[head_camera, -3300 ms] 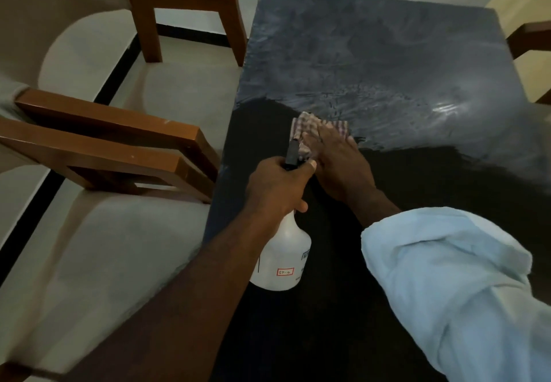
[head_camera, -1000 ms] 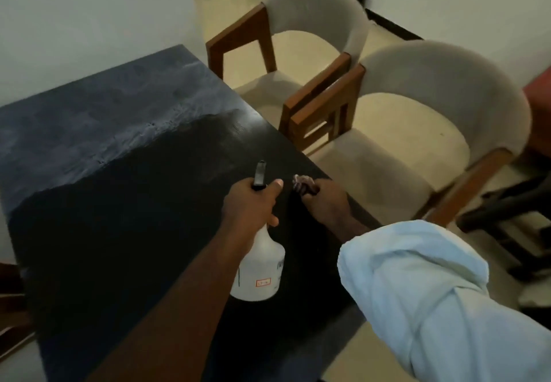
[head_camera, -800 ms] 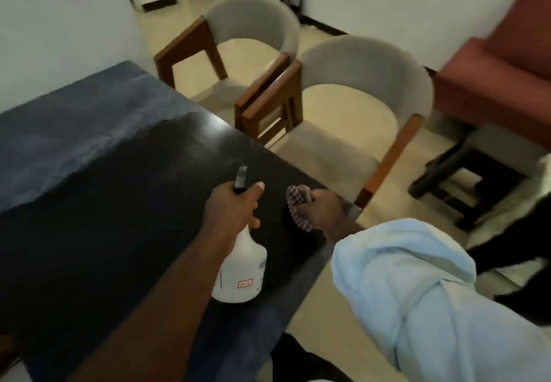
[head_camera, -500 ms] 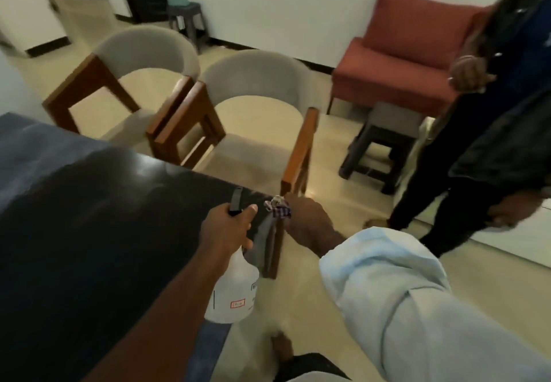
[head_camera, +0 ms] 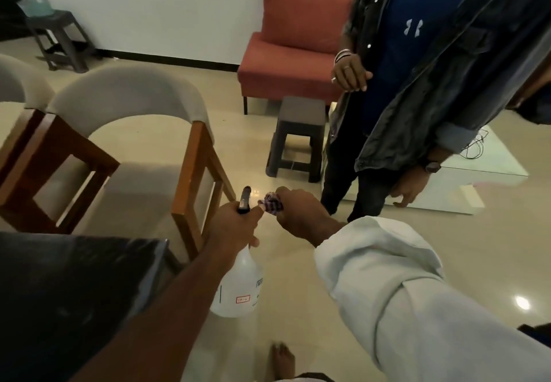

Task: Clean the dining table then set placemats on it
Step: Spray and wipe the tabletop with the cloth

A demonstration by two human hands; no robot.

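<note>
My left hand (head_camera: 235, 226) grips the neck of a white spray bottle (head_camera: 238, 289) with a black nozzle, held in the air over the floor. Just to its right, my right hand (head_camera: 298, 214) clutches a bunched checked cloth (head_camera: 269, 204) that pokes out of the fist. Only a corner of the dark dining table (head_camera: 65, 292) shows, at the lower left, behind my left forearm. No placemats are in view.
A padded wooden armchair (head_camera: 128, 155) stands against the table's side. Another person (head_camera: 423, 83) in a dark jacket stands close ahead on the right. A dark stool (head_camera: 298, 137), a red sofa (head_camera: 292, 53) and a low glass table (head_camera: 483, 179) lie beyond.
I have turned right, away from the table. The cloth went from flat on the tabletop to bunched in my right fist, and both hands now hang over the floor facing the standing person.
</note>
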